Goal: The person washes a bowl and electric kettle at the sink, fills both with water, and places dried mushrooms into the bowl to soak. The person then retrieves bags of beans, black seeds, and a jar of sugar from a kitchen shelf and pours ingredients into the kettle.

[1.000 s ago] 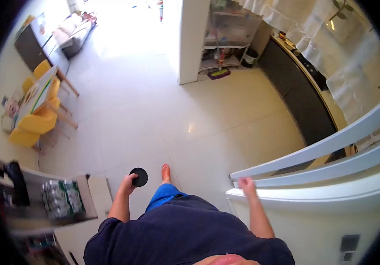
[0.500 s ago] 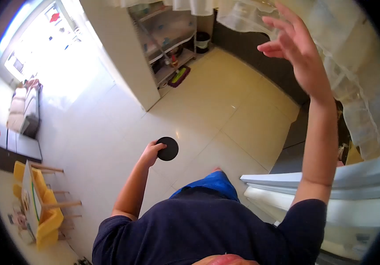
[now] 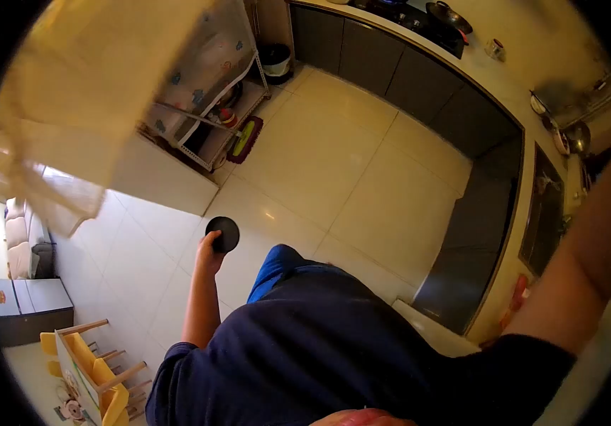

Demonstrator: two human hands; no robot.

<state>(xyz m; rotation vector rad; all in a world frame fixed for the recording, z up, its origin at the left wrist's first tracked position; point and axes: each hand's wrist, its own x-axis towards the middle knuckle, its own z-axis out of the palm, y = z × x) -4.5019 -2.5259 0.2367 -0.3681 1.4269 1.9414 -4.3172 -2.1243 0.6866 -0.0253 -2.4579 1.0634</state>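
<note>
My left hand (image 3: 208,257) is closed on the edge of a round black object (image 3: 223,234), with the thumb on its upper face. Its exact kind cannot be made out. Hand and object are held out over the tiled floor, left of my blue-clad leg (image 3: 274,268). On the other side, my right arm (image 3: 589,241) reaches up and outward beside the kitchen counter. Its hand lies beyond the visible edge, so its fingers do not show.
A counter (image 3: 498,99) with dark cabinets curves around the right, carrying a stove (image 3: 419,27) and a sink (image 3: 543,206). A pale curtain (image 3: 92,85) hangs at upper left. Near the shelf rack (image 3: 199,145) are a mop head (image 3: 246,140) and a bin (image 3: 275,62). Yellow chairs (image 3: 106,369) stand lower left.
My view has moved into the kitchen, and the curtain has shifted from upper right to upper left. My raised right hand has left view; the left still holds the black object.
</note>
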